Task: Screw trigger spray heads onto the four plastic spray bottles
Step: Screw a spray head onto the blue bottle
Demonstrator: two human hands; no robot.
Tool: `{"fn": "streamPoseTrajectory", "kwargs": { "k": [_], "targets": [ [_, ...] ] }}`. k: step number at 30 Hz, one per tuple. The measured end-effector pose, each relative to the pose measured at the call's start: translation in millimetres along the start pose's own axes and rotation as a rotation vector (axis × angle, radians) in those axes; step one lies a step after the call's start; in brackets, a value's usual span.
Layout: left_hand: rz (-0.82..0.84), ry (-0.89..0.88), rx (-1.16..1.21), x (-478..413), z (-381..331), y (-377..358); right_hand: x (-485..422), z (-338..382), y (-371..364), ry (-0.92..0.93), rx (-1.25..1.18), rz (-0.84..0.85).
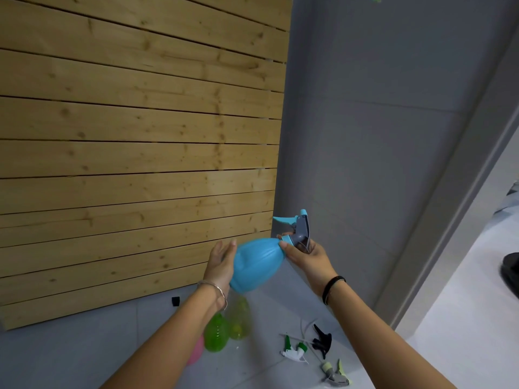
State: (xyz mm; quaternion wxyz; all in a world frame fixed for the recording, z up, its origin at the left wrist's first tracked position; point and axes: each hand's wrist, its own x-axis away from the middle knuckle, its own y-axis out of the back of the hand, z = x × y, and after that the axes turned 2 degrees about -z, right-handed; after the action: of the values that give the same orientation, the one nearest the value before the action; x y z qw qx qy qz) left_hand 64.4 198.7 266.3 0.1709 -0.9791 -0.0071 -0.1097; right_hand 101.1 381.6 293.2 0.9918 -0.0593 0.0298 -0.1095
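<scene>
left hand (221,262) supports blue bottle (257,266) | right hand (307,258) grips spray head (300,230)

Pale horizontal wooden slats (134,136) fill the left, their lower edge meeting a grey tiled floor (84,355). A small black piece (175,301) sits at the foot of the slats. To their right stands a grey wall (379,122), ending in a grey frame (449,206). Beyond the frame lies a paler floor (463,318), where a dark object (511,272) is cut off by the right edge.
</scene>
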Motion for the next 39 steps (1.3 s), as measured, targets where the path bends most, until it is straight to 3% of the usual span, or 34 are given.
{"fn": "streamPoseTrajectory", "kwargs": {
  "k": [3, 7, 11, 15, 19, 22, 25, 29, 35, 39],
  "targets": [
    [-0.043, 0.115, -0.038, 3, -1, -1, -1, 3, -2, 0.001, 0.006, 0.031],
    [0.07, 0.259, -0.023, 7, -3, -4, -2, 4, -4, 0.01, 0.014, 0.006],
    [0.105, 0.194, 0.01, 5, -4, -2, -2, 4, -6, 0.011, 0.018, -0.017],
    [0.31, 0.187, 0.06, 4, -9, 3, -5, 9, -4, -0.025, -0.108, -0.015],
    [0.404, 0.409, -0.096, 6, -12, 11, -3, 16, 1, -0.028, -0.059, 0.03],
    [0.342, 0.267, -0.109, 6, -8, 8, -2, 14, 0, -0.024, -0.035, -0.003],
    [0.42, 0.114, -0.125, 4, -6, 6, -3, 12, 0, -0.043, -0.067, -0.021],
    [0.448, 0.403, -0.145, 8, -13, 10, -3, 11, -4, -0.047, -0.066, 0.0],
    [0.465, 0.209, 0.016, 6, -13, 11, -3, 13, 3, -0.052, -0.088, -0.026],
    [0.505, 0.403, -0.108, 7, -13, 13, -1, 13, 0, -0.056, -0.043, 0.007]
  ]
}}
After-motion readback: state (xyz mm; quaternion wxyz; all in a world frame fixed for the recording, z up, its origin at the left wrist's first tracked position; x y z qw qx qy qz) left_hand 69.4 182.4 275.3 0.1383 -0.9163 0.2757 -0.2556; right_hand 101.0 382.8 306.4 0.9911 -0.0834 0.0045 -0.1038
